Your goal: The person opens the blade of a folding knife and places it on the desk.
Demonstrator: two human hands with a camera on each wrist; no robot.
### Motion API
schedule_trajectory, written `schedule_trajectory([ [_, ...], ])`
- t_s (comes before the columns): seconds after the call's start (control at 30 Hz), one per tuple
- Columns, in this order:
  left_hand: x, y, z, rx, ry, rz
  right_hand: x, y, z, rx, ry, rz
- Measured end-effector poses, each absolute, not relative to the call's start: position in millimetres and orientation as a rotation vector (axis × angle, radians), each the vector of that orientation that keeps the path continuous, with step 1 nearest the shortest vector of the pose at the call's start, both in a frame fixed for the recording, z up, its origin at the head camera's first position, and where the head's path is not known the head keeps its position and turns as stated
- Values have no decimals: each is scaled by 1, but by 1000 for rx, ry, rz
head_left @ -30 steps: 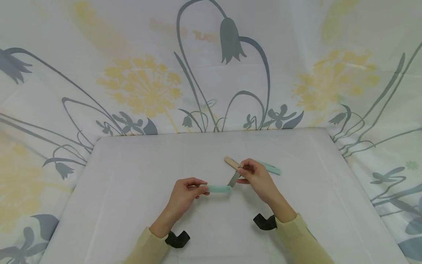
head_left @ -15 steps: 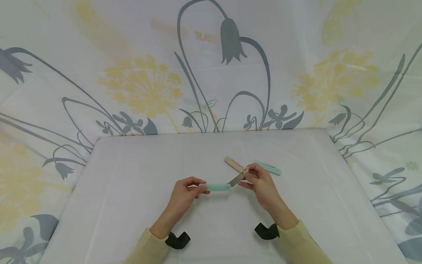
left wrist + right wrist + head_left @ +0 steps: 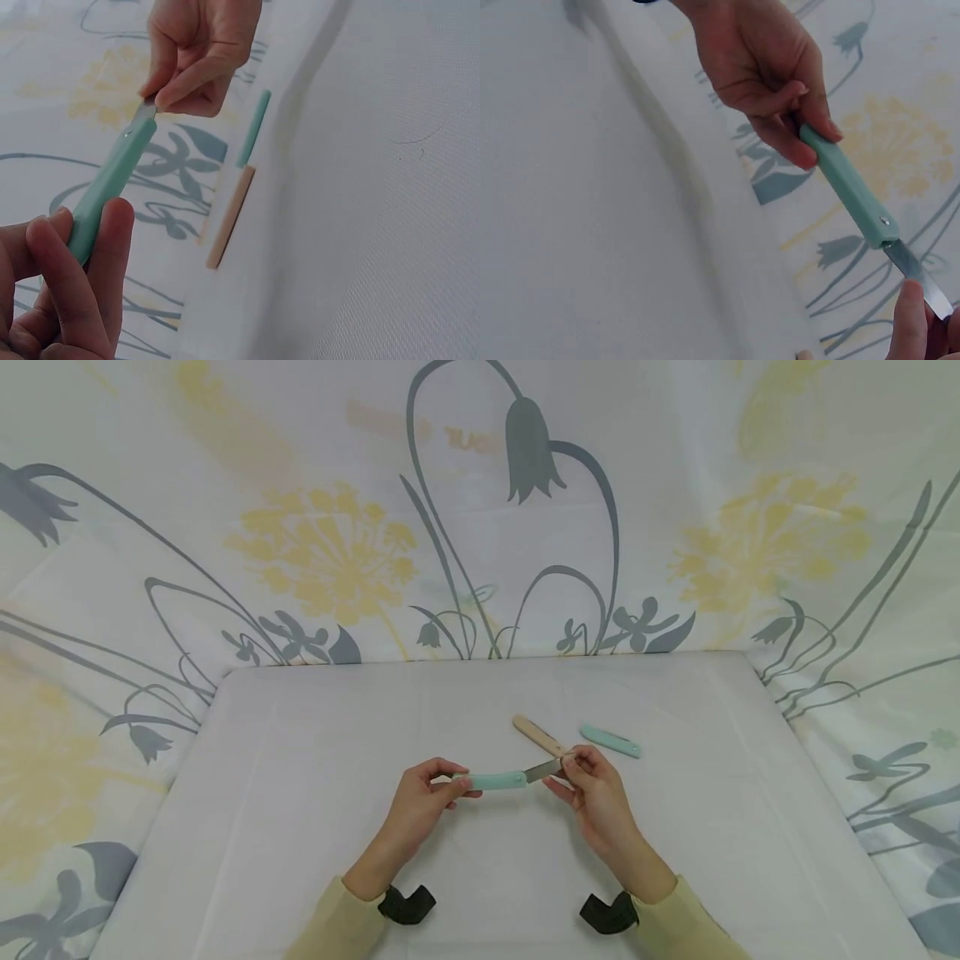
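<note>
A mint-green folding knife (image 3: 495, 781) is held up over the white table between both hands. My left hand (image 3: 416, 797) pinches the rear end of its handle between thumb and fingers. At the other end, the silver blade (image 3: 911, 266) is swung out from the handle, angled slightly upward from its line in the head view. Thumb and fingers of my right hand (image 3: 603, 802) pinch the blade near its tip, which they hide. A rivet (image 3: 885, 220) shows at the handle's pivot end in the right wrist view.
Behind the right hand lie a folded tan-handled knife (image 3: 536, 735) and a second mint-green folded knife (image 3: 611, 741). The table (image 3: 315, 718) meets a flower-patterned cloth (image 3: 330, 560) along its back edge and sides. Dark mounts (image 3: 407, 905) sit at both wrists.
My right hand has moved right and toward the body, swinging the blade from steeply angled to nearly in line with the handle. My left hand has stayed almost in place, holding the handle.
</note>
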State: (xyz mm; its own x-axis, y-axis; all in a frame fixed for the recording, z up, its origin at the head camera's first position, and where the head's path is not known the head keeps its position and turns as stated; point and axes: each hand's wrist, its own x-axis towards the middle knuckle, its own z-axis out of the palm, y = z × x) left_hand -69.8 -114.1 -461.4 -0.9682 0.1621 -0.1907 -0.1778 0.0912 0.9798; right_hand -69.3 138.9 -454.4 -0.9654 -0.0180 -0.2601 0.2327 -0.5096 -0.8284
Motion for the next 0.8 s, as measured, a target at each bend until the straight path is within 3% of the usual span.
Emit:
schedule_trajectory([
  [0.2, -71, -115, -463, -15, 2100, 1991, -65, 131, -456, 466, 1336, -2678],
  [0.8, -73, -116, -464, -29, 2030, 2048, -61, 126, -463, 519, 1293, -2738],
])
